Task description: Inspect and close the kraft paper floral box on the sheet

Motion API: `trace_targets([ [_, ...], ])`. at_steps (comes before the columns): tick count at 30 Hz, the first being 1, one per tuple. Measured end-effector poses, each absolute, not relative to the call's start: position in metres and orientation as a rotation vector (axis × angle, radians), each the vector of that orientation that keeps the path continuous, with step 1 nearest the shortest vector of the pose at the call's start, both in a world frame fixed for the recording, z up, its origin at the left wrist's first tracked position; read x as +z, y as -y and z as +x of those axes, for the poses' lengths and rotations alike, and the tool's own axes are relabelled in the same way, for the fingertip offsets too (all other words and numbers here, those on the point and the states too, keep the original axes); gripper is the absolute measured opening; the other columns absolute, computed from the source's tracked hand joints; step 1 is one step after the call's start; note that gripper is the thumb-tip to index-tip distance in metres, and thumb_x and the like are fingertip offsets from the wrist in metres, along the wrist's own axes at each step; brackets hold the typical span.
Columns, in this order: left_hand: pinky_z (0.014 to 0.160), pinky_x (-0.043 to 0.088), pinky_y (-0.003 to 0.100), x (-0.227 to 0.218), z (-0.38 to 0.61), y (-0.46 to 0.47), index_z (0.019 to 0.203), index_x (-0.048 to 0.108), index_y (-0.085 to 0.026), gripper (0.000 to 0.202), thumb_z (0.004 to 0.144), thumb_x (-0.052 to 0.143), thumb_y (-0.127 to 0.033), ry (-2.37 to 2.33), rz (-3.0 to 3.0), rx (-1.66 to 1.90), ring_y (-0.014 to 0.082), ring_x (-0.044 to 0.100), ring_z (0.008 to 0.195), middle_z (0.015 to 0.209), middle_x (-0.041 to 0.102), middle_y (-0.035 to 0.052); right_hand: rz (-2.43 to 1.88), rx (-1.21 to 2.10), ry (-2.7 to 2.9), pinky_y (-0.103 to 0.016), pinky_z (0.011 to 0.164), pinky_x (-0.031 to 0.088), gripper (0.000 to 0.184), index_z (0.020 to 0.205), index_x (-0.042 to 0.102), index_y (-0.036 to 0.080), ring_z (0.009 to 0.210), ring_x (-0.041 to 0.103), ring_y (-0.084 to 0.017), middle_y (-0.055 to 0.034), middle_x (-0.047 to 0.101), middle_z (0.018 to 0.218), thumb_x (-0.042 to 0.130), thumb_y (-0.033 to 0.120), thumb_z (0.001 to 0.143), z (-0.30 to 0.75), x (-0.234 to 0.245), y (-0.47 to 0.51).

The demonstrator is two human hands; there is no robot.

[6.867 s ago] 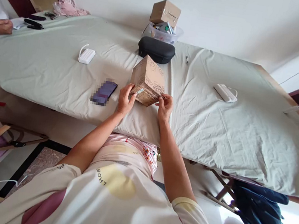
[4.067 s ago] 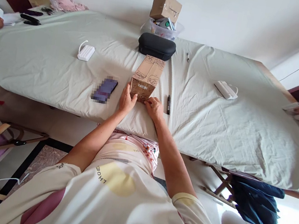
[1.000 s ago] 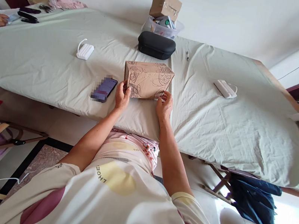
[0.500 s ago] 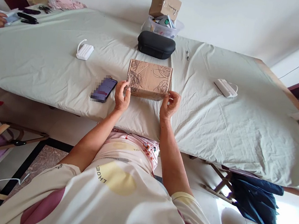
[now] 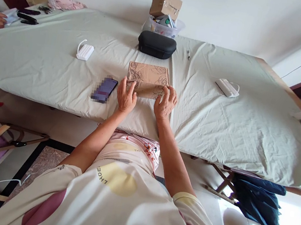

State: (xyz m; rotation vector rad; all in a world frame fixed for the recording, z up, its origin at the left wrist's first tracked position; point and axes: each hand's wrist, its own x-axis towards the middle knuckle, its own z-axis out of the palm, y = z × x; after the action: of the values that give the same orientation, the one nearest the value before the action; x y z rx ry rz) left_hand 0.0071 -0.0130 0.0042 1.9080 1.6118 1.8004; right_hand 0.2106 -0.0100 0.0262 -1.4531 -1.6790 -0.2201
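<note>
Cardboard box (image 5: 148, 78) lies flat on the tabletop (image 5: 222, 127), scribbled face up.
Left hand (image 5: 126, 95) and right hand (image 5: 165, 102), apart, clasp its near corners: set down, not yet released.

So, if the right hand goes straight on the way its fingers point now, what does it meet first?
The cardboard box: the right hand has its fingers on the near edge. Beyond it, probably the black case, though depth is unclear.
</note>
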Motion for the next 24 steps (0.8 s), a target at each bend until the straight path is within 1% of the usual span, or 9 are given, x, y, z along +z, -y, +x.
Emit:
trace_targets([
  [2,0.141,0.012,0.062,0.008,0.009,0.015,0.147,0.066,-0.022,0.052,0.1,0.064,-0.044,-1.595,1.943,1.784,0.0381,0.027,0.17,0.176,0.04,0.0176,-1.46,-0.221,1.73,-0.064,0.13,0.037,0.052,0.153,0.057,0.023,0.159,0.044,-0.034,-0.017,0.054,0.163,0.044,0.03,0.103,0.208,0.03,0.012],
  [4,0.141,0.007,0.062,0.012,0.013,0.017,0.149,0.065,-0.023,0.052,0.1,0.063,-0.039,-1.558,2.017,1.728,0.037,0.026,0.17,0.174,0.044,0.0168,-1.451,-0.236,1.81,-0.064,0.133,0.034,0.055,0.157,0.054,0.023,0.162,0.041,-0.034,-0.0158,0.052,0.167,0.044,0.032,0.104,0.202,0.033,0.014],
  [7,0.141,0.004,0.063,0.014,0.021,0.018,0.149,0.066,-0.028,0.051,0.099,0.062,-0.033,-1.474,2.11,1.654,0.0349,0.03,0.169,0.17,0.051,0.013,-1.414,-0.236,1.978,-0.063,0.137,0.028,0.059,0.163,0.049,0.024,0.166,0.037,-0.032,-0.013,0.048,0.173,0.044,0.035,0.105,0.189,0.038,0.018],
  [9,0.142,0.003,0.063,0.015,0.026,0.017,0.149,0.066,-0.03,0.05,0.099,0.061,-0.03,-1.436,2.123,1.639,0.0335,0.034,0.168,0.169,0.054,0.0108,-1.394,-0.224,2.078,-0.062,0.139,0.025,0.06,0.164,0.047,0.023,0.167,0.035,-0.031,-0.0121,0.047,0.174,0.045,0.034,0.105,0.18,0.039,0.019],
  [13,0.142,0.001,0.062,0.018,0.03,0.018,0.151,0.065,-0.028,0.053,0.098,0.058,-0.023,-1.481,2.143,1.57,0.0328,0.04,0.165,0.167,0.056,0.0105,-1.388,-0.215,2.17,-0.06,0.14,0.022,0.061,0.165,0.047,0.022,0.168,0.034,-0.029,-0.0108,0.047,0.175,0.045,0.03,0.105,0.17,0.04,0.018],
  [15,0.142,0.002,0.062,0.024,0.03,0.021,0.153,0.063,-0.027,0.054,0.099,0.056,-0.022,-1.58,2.179,1.465,0.0318,0.039,0.166,0.168,0.055,0.0103,-1.404,-0.225,2.178,-0.06,0.141,0.021,0.061,0.166,0.046,0.022,0.168,0.034,-0.029,-0.0104,0.046,0.175,0.044,0.03,0.106,0.169,0.04,0.018],
  [18,0.142,0.007,0.06,0.037,0.029,0.029,0.156,0.06,-0.028,0.056,0.101,0.053,-0.021,-1.755,2.227,1.277,0.029,0.036,0.168,0.172,0.05,0.0086,-1.436,-0.244,2.168,-0.06,0.141,0.019,0.06,0.165,0.047,0.022,0.168,0.034,-0.029,-0.0105,0.047,0.175,0.041,0.03,0.107,0.171,0.042,0.018],
  [20,0.141,0.011,0.06,0.045,0.029,0.033,0.158,0.059,-0.028,0.059,0.1,0.053,-0.019,-1.822,2.25,1.182,0.0293,0.035,0.168,0.174,0.048,0.0089,-1.466,-0.256,2.138,-0.061,0.141,0.018,0.06,0.166,0.048,0.021,0.167,0.035,-0.029,-0.0108,0.048,0.174,0.04,0.03,0.107,0.173,0.043,0.019],
  [24,0.14,0.015,0.061,0.048,0.027,0.034,0.158,0.058,-0.027,0.061,0.098,0.053,-0.017,-1.832,2.266,1.14,0.0308,0.036,0.168,0.173,0.048,0.0101,-1.565,-0.282,2.017,-0.063,0.139,0.02,0.061,0.166,0.046,0.02,0.167,0.034,-0.031,-0.0126,0.046,0.175,0.039,0.031,0.107,0.185,0.043,0.018],
])
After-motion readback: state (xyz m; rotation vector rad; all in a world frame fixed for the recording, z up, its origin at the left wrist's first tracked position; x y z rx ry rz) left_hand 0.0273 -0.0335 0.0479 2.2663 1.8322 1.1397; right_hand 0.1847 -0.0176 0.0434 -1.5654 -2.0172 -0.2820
